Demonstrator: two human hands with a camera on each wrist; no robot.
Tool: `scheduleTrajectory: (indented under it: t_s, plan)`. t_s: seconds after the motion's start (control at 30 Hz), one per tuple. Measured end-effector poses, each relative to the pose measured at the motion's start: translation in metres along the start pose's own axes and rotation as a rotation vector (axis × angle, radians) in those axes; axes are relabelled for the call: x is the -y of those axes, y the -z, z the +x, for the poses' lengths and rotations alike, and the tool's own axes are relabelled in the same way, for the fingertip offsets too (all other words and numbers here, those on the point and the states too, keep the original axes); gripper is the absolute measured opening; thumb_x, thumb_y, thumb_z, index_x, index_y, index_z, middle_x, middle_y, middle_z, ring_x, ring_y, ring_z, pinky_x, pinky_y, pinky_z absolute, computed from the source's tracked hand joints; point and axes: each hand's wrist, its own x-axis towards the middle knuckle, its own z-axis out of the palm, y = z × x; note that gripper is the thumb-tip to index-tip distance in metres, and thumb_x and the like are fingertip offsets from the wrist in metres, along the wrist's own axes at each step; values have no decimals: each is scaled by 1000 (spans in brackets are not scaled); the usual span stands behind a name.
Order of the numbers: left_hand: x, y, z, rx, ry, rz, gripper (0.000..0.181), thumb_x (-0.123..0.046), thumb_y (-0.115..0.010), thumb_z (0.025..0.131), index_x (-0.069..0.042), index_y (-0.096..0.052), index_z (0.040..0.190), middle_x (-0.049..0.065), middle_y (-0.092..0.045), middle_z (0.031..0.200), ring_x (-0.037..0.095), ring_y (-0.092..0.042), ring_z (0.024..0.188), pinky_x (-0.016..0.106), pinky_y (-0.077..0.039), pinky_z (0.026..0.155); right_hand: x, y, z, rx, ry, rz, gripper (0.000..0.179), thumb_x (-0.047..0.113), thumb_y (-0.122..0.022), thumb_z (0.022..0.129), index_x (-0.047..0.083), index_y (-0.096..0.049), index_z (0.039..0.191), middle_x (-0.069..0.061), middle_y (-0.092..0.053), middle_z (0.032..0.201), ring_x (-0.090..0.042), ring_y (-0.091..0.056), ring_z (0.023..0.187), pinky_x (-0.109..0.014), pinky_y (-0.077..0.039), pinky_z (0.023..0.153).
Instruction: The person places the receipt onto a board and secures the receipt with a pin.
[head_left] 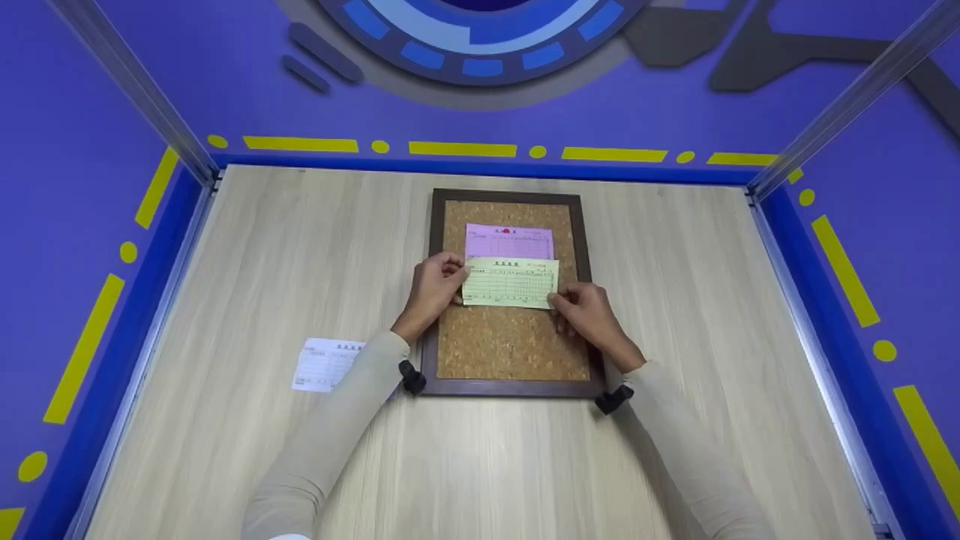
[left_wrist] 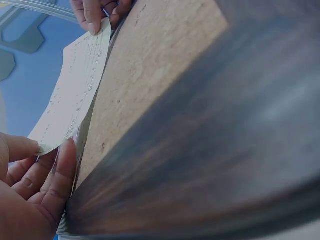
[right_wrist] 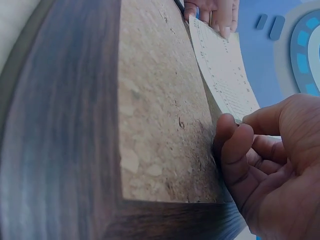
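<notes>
Between both hands is a pale yellow-green printed form slip [head_left: 510,283], held over a framed cork board [head_left: 514,349]. My left hand [head_left: 435,289] pinches the slip's left edge between thumb and fingers. At the lower right corner, my right hand [head_left: 590,315] pinches it the same way. A pink form slip [head_left: 508,241] lies on the cork just above, its lower part covered by the yellow-green one. In the left wrist view the yellow-green slip [left_wrist: 75,92] bows slightly, and the right wrist view shows its corner [right_wrist: 225,70] between thumb and fingertips.
A white form slip [head_left: 326,365] lies on the wooden table [head_left: 225,420] left of the board, partly hidden by the left sleeve. The board's dark brown frame [head_left: 517,388] stands around the cork. Blue panels [head_left: 450,112] with yellow marks enclose the table at the back and sides.
</notes>
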Motion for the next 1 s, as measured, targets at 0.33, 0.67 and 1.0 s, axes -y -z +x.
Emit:
scheduleTrajectory:
  t_s: [0.33, 0.67, 1.0]
  plan:
    - [2, -5, 7, -31, -22, 164, 9, -3, -71, 101, 2, -76, 106, 11, -76, 97, 15, -63, 81, 24, -49, 70, 0, -1, 0, -41, -28, -40, 24, 9, -69, 105, -2, -73, 85, -12, -68, 67, -16, -57, 48, -21, -43, 40]
    - [4, -4, 11, -13, -32, 214, 12, -3, -70, 101, 4, -77, 108, 14, -77, 98, 18, -65, 83, 27, -51, 72, 0, -2, 2, -60, -48, -78, 21, 9, -71, 103, 0, -73, 85, -10, -67, 66, -12, -55, 47, -20, -41, 40]
    - [5, -2, 12, 4, -56, 262, 11, -2, -68, 101, 3, -77, 105, 13, -76, 97, 19, -67, 85, 29, -53, 75, 0, -3, 4, -75, -64, -117, 19, 9, -72, 103, -1, -76, 87, -8, -67, 65, -10, -54, 46, -20, -40, 41]
